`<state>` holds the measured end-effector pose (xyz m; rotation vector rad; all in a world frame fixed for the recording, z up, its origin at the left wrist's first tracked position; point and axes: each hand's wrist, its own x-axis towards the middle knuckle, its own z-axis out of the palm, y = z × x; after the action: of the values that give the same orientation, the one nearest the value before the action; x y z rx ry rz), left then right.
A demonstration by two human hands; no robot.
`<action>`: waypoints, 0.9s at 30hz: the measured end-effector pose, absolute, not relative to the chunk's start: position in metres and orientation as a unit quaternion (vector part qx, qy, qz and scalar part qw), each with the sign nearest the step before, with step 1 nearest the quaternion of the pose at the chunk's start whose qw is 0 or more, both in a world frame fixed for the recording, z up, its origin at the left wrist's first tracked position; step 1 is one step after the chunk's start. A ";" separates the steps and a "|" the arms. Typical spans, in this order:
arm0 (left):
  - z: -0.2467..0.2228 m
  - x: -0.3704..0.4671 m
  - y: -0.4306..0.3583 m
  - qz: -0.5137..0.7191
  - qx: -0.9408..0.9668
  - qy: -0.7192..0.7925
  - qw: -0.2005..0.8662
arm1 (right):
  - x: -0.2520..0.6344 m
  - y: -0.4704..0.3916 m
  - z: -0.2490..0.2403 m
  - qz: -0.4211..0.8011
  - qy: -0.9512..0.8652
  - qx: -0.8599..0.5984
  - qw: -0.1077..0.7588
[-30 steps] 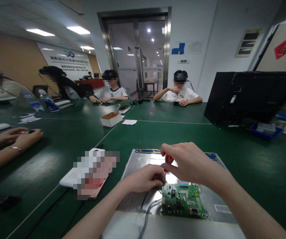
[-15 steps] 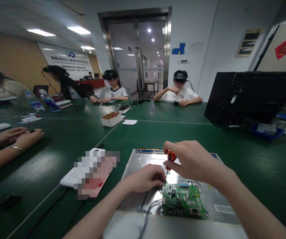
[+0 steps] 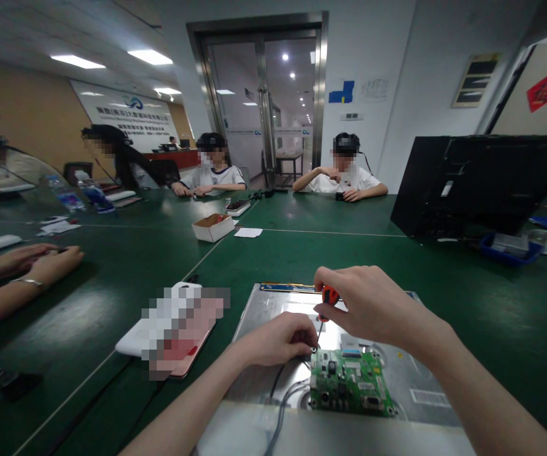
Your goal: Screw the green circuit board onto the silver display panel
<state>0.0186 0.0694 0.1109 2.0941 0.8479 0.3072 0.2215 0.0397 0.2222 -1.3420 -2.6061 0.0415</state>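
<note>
The right hand (image 3: 366, 294) has its fingers closed round the screwdriver (image 3: 329, 297), whose shaft slants down to the board's (image 3: 349, 380) far-left corner. The left hand (image 3: 285, 339) curls its fingers beside the tip; whether they pinch anything, I cannot tell. Best keep the shaft upright, press lightly, and steady the panel (image 3: 266, 307) beneath the board.

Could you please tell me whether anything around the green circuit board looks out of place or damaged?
Nothing stands out: the green circuit board shows no visible break or spill on the metal panel. The right hand holds a screwdriver near its far-left corner, partly hidden by the left hand.
</note>
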 end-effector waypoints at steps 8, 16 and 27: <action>0.110 0.019 0.068 0.122 0.824 0.356 0.424 | 0.221 0.040 0.223 0.012 -0.882 -0.459 0.103; 0.108 0.018 0.069 0.156 0.838 0.361 0.378 | 0.229 0.042 0.222 -0.018 -0.873 -0.472 0.116; 0.102 0.018 0.075 0.239 0.850 0.362 0.299 | 0.234 0.046 0.224 -0.037 -0.863 -0.493 0.103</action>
<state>0.0184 0.0750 0.1015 2.2574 0.9616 0.6342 0.2344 0.0461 0.2244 -1.4551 -2.5464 -0.1083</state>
